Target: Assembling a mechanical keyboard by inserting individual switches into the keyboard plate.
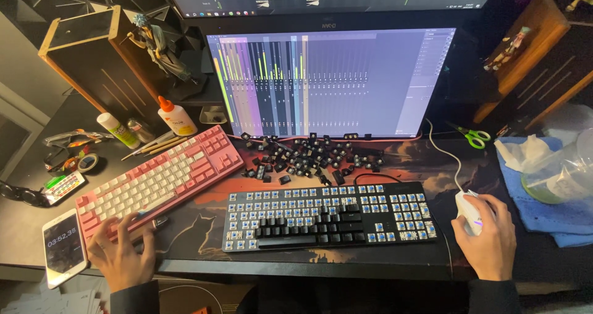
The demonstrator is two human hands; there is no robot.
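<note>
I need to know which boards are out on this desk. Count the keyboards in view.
2. The pink and white keyboard lies angled at left under the left hand. The black keyboard, most keycaps off, sits in the centre. None appears hidden.

Between the pink keyboard [157,181] and the black keyboard [327,217] a bare wedge of mat [197,224] is lying open, wide enough for a hand to pass. Loose keycaps [309,156] are crowding the strip between the black keyboard and the monitor [330,82], blocking any reach there. A phone [63,247] is closing off the left edge. On the right, a mouse cable [446,150] is crossing the mat, and scissors [474,138] and a blue cloth [543,190] are hemming in the mouse [469,210].
</note>
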